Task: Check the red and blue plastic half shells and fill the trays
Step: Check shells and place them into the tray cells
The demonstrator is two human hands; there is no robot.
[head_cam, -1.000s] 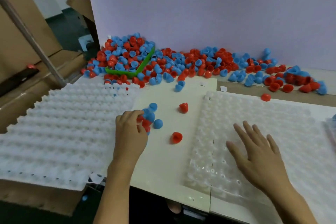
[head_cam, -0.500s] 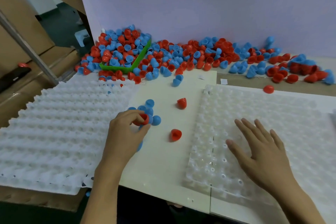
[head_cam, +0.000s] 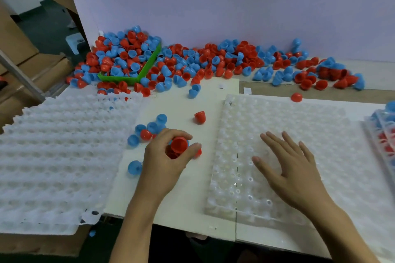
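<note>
- A white dimpled tray [head_cam: 59,156] lies at the far left, its near corner hanging over the table edge; its pockets show no shells apart from a few bits of colour at its far edge.
- Behind it a green bin [head_cam: 147,66] sits heaped with red and blue half shells, and the heap of shells [head_cam: 213,62] spreads along the foot of the purple wall to the right.
- On the cream board [head_cam: 177,194] between the trays, a small cluster of blue shells [head_cam: 152,127] lies just beyond the left hand, with one blue shell [head_cam: 134,167] beside the wrist and a lone red shell [head_cam: 199,117] further toward the wall.
- The left hand [head_cam: 164,160] has its fingers and thumb curled round a red half shell [head_cam: 179,145], open side up, held just above the board; more red shows inside the palm.
- The clear tray [head_cam: 235,188] lies to the right of the board, its pockets unfilled.
- The right hand [head_cam: 292,168] rests flat on that clear tray, fingers straight and spread wide, holding nothing.
- At the far right edge, a stack of trays [head_cam: 382,132] with red and blue shells is partly cut off.
</note>
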